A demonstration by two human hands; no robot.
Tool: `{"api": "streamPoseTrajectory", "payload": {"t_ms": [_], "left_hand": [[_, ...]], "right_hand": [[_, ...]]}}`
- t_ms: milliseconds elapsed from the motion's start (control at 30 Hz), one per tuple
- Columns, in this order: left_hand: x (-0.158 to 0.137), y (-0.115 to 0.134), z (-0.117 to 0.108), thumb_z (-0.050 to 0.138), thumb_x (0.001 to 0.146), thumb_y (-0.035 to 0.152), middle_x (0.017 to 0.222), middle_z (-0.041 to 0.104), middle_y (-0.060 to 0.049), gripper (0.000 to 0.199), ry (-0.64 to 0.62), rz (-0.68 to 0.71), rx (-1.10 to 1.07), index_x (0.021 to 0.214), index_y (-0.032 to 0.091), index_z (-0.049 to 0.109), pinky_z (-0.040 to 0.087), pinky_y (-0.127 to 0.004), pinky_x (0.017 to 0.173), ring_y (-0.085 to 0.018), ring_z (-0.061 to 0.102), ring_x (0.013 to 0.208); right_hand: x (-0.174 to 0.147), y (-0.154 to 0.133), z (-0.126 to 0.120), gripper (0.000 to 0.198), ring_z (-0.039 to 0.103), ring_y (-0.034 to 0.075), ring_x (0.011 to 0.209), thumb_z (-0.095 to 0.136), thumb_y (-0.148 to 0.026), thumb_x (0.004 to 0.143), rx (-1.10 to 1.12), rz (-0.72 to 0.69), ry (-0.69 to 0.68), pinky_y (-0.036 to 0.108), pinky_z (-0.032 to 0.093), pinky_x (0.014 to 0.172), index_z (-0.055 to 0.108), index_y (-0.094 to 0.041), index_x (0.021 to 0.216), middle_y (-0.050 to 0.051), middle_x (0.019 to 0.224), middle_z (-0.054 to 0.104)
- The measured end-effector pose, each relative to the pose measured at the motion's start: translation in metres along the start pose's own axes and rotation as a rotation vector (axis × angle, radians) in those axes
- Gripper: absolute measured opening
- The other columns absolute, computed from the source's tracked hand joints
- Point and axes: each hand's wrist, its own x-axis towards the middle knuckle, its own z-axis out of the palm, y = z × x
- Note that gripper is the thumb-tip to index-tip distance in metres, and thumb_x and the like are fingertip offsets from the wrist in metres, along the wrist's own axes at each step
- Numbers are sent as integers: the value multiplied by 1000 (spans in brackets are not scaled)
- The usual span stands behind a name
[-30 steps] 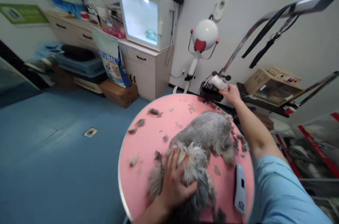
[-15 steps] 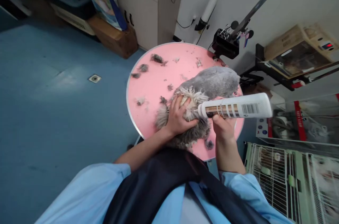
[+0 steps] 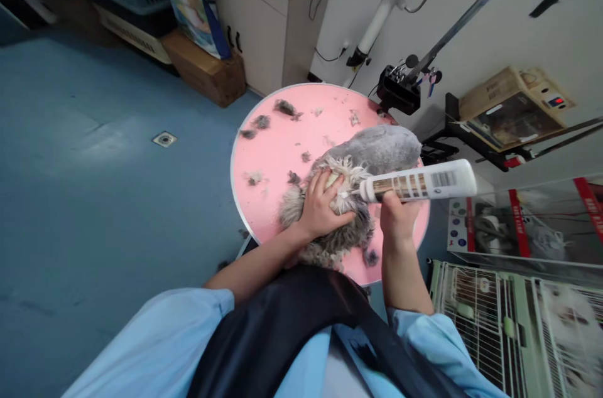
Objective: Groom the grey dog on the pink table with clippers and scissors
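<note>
Spreads out round and pink as a counter (image 3: 277, 153) with a pale rim. Carries a grey dog (image 3: 377, 150), short-coated toward two o'clock, shaggy toward six. Shows dark fur clumps (image 3: 285, 107) between ten and eleven, a pale tuft (image 3: 254, 179) at nine, scattered wisps (image 3: 354, 117) near one.

The bag (image 3: 192, 5) reads "URAL", while the bottle (image 3: 431, 179) shows a barcode (image 3: 443, 179) and print (image 3: 400, 186) too small to read.

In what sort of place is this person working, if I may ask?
Probably a pet-grooming room: what looks like a dog, its back clipped short, is on a round pink table with loose fur tufts; wire cages stand nearby.
</note>
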Motion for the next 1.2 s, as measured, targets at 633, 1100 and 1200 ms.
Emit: {"api": "streamPoseTrajectory", "payload": {"t_ms": [633, 1100, 1200], "left_hand": [[-4, -10, -4, 70, 70, 55, 151, 39, -23, 82, -33, 134, 32, 138, 13, 51, 32, -58, 114, -40, 35, 142], [-8, -8, -1, 65, 74, 56, 151, 39, -23, 82, 8, 171, 36, 141, 12, 48, 31, -56, 114, -39, 35, 142], [-9, -6, -1, 67, 73, 56, 152, 38, -23, 82, -29, 141, 41, 141, 13, 49, 30, -57, 114, -40, 33, 143]], "right_hand": [[-2, -8, 25, 10, 59, 20, 85, 60, -23, 88, -468, -243, -650, 36, 50, 80, 64, -23, 78, 5, 89, 60], [-4, -14, 20, 11, 57, 21, 88, 62, -27, 84, -428, -46, -743, 38, 47, 84, 59, -20, 76, 5, 90, 56], [-9, -16, 20, 11, 57, 22, 89, 66, -28, 80, -424, -31, -725, 38, 46, 84, 58, -21, 79, 5, 92, 57]]}}
